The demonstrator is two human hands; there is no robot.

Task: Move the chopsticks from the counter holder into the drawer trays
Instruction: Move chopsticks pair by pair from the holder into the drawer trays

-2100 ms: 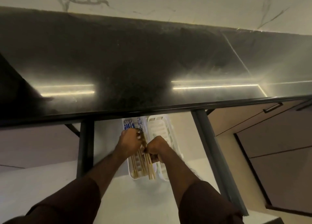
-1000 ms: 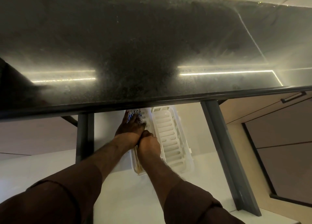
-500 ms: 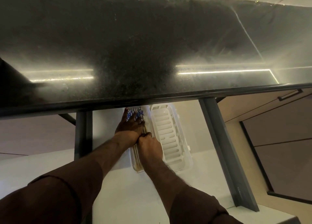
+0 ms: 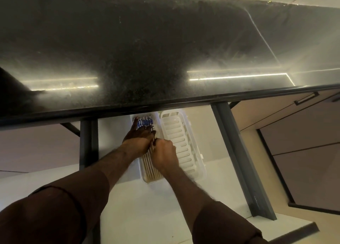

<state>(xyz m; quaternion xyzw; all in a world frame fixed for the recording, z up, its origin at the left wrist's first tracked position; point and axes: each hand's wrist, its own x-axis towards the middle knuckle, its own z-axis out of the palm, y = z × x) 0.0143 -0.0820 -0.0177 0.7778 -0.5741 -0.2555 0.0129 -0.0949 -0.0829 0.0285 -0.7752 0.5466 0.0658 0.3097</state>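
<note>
The bundle of pale wooden chopsticks with blue-patterned tops [image 4: 148, 158], held above the drawer two seconds ago, now lies flat in the left white slotted plastic tray [image 4: 145, 180]. The left hand [image 4: 138, 140] presses spread fingers over the patterned ends; the right hand [image 4: 164, 152] curls against the sticks' middle, seemingly squaring them. The right white tray [image 4: 181, 142] holds nothing under the dark speckled surface [image 4: 128, 50]. This batch looks stowed.

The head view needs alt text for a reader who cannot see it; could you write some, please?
Both hands, left hand and right hand, press chopsticks flat into the left white tray in an open drawer; the slotted tray beside it is empty.
</note>
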